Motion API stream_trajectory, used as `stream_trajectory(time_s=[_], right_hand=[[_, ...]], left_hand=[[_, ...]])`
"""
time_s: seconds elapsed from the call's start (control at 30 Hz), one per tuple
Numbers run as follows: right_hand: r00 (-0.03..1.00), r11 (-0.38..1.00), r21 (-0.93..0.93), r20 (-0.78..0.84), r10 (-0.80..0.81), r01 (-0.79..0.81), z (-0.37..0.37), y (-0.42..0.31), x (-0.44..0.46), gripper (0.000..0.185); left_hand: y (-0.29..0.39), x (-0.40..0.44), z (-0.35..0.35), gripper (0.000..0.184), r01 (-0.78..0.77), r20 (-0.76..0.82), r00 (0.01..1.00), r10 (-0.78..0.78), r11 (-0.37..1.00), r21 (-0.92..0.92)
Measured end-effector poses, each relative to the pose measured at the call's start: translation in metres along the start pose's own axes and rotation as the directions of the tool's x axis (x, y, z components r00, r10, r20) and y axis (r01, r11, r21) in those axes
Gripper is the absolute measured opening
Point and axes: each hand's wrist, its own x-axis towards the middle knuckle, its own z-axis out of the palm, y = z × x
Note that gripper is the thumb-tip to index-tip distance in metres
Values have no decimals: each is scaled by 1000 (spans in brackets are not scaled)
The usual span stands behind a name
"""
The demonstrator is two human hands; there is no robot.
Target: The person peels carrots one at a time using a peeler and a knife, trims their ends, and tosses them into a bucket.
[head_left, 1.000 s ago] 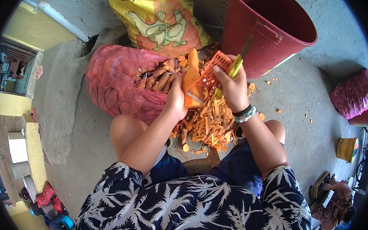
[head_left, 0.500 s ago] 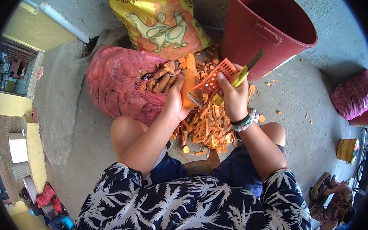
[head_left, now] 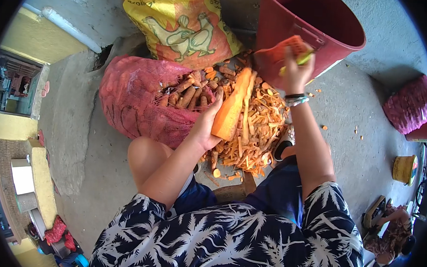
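Your left hand (head_left: 208, 126) grasps a peeled carrot (head_left: 232, 110), tilted above the heap of peelings (head_left: 260, 131) on the floor (head_left: 349, 156). Your right hand (head_left: 296, 72), raised near the red bin (head_left: 288, 30), grips the orange perforated peeler (head_left: 282, 48). The mesh sack (head_left: 137, 99) of unpeeled carrots lies beside your left hand.

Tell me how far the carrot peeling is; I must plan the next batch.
Done: enough peeling, apparently, for a big heap of scraps.
In hand: a largely bare carrot in the left hand; the right hand holds the orange tool away from it.
Left: brown-skinned carrots in the mesh bag. The bin's depths are hidden.
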Motion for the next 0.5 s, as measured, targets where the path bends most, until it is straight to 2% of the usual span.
stream_trajectory(time_s=[0.03,0.1,0.17,0.23,0.3,0.33,0.37,0.4,0.5], right_hand=[[990,999,-29,-132,-41,38,-5,3,12,27],[960,978,111,-196,198,-179,-15,-2,17,27],[968,966,102,-61,244,-237,-13,-12,1,29],[918,887,244,159,363,-392,-2,-50,-35,28],[810,829,106,311,497,-549,1,-70,-65,29],[762,777,117,333,555,-618,5,-85,-75,28],[766,760,186,346,542,-622,8,-88,-84,27],[783,783,177,345,518,-596,10,-91,-90,27],[804,819,136,332,493,-558,16,-93,-96,28]], left_hand=[[5,-2,0,53,-7,-1,1000,7,1000,-1],[13,-7,3,48,-14,159,987,14,1000,-2],[15,1,-1,47,-73,205,976,69,997,11],[16,3,-3,44,-146,22,989,146,989,4],[14,10,-7,40,-151,-40,988,151,989,5],[13,10,-3,38,-179,-56,982,180,984,24],[12,10,0,36,-206,-70,976,209,978,44],[12,14,-5,35,-150,-88,985,151,988,16],[8,16,-5,38,-159,-111,981,162,987,40]])
